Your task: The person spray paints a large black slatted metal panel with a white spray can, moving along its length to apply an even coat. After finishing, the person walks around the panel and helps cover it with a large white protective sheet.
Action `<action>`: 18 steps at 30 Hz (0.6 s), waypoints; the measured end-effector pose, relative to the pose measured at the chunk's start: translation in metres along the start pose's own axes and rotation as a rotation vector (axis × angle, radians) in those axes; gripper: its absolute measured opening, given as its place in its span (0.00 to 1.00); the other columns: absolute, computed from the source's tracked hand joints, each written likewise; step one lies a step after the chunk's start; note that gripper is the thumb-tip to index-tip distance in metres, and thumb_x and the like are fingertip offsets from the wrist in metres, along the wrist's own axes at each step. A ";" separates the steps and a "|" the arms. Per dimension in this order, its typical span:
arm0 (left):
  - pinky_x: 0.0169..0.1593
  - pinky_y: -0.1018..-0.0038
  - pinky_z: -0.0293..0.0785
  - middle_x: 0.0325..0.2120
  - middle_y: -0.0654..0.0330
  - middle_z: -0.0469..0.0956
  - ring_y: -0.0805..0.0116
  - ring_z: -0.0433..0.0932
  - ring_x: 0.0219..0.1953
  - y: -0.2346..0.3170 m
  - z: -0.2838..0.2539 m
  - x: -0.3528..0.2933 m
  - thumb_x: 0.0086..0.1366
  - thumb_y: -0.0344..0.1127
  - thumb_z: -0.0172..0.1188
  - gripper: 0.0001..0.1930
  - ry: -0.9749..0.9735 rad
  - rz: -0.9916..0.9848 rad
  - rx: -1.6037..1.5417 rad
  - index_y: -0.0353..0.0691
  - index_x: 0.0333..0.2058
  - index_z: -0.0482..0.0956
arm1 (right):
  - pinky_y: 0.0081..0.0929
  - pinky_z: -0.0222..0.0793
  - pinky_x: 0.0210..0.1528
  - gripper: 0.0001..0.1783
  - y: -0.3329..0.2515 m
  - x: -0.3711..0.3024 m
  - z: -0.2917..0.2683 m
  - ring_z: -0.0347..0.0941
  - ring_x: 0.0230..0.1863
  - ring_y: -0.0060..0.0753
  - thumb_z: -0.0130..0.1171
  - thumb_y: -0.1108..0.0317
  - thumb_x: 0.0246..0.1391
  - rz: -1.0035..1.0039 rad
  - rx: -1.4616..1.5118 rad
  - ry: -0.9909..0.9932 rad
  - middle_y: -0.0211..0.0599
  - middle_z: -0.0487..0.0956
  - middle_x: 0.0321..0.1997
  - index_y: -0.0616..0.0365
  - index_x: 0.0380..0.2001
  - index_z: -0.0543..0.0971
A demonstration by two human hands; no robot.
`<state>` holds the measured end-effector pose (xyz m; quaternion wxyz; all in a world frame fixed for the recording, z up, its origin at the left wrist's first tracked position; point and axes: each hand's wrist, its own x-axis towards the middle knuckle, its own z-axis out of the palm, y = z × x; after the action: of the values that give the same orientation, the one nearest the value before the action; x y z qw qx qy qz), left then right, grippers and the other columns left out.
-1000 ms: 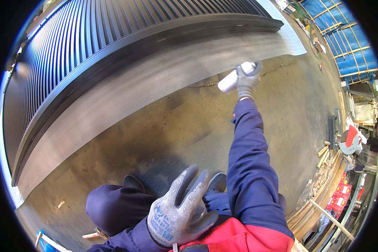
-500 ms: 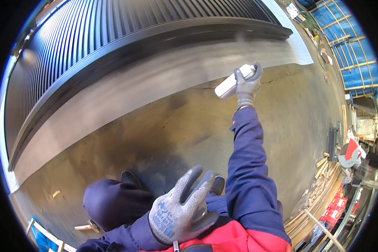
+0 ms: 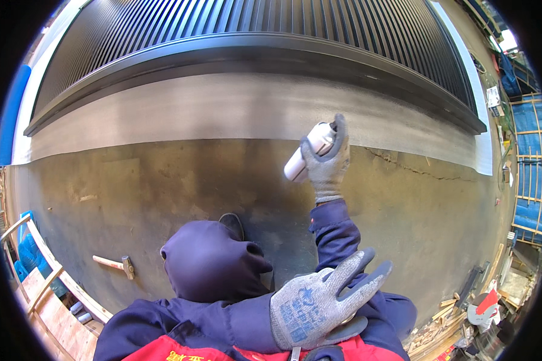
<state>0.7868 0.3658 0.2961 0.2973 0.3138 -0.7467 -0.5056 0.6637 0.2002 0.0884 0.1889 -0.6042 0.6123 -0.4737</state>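
My right hand [image 3: 330, 162], in a grey knit glove, is stretched out ahead and wrapped round a white spray can [image 3: 301, 157]. The can is tilted, its top toward the upper right, with my index finger up at the nozzle. Beyond it lies a long dark slatted metal panel [image 3: 253, 51] with a raised front edge, resting on a pale sheet [image 3: 223, 102] on the floor. Close to my body, my left hand [image 3: 325, 301] has its gloved fingers spread and holds nothing. It overlaps my right sleeve in the view.
On the concrete floor [image 3: 180, 180] at the left lies a hammer [image 3: 117, 265] with a wooden handle. A wooden frame [image 3: 45, 265] stands at the far left. Wood scraps [image 3: 442, 331] and a cut-off saw [image 3: 483, 308] are at the lower right. A crack runs across the floor.
The view has turned, bringing the panel's right end lower and the hammer fully into sight. My right hand has moved left along the panel with the can. My left hand stays spread near my body.
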 end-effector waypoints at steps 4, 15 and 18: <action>0.47 0.60 0.86 0.67 0.30 0.65 0.43 0.86 0.47 -0.001 -0.024 -0.018 0.72 0.50 0.60 0.38 0.067 0.029 0.012 0.43 0.75 0.60 | 0.46 0.74 0.64 0.55 0.002 0.016 0.009 0.76 0.60 0.47 0.81 0.65 0.44 0.020 -0.065 0.063 0.46 0.76 0.62 0.49 0.75 0.64; 0.46 0.64 0.86 0.66 0.33 0.68 0.47 0.86 0.49 -0.018 -0.050 -0.038 0.73 0.46 0.56 0.34 0.132 0.078 0.080 0.47 0.74 0.64 | 0.48 0.80 0.51 0.55 -0.084 -0.050 0.132 0.80 0.49 0.51 0.78 0.53 0.49 -0.102 0.103 -0.309 0.49 0.77 0.53 0.43 0.78 0.61; 0.46 0.64 0.86 0.67 0.33 0.68 0.48 0.86 0.50 -0.014 -0.061 -0.043 0.72 0.49 0.59 0.34 0.139 0.040 0.063 0.47 0.74 0.66 | 0.47 0.80 0.52 0.56 -0.070 -0.041 0.125 0.80 0.51 0.50 0.78 0.53 0.48 0.001 0.084 -0.196 0.49 0.76 0.54 0.46 0.77 0.61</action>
<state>0.8626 0.3597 0.2963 0.3485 0.3423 -0.7458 -0.4529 0.8116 0.2068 0.0710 0.2732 -0.6387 0.5708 -0.4377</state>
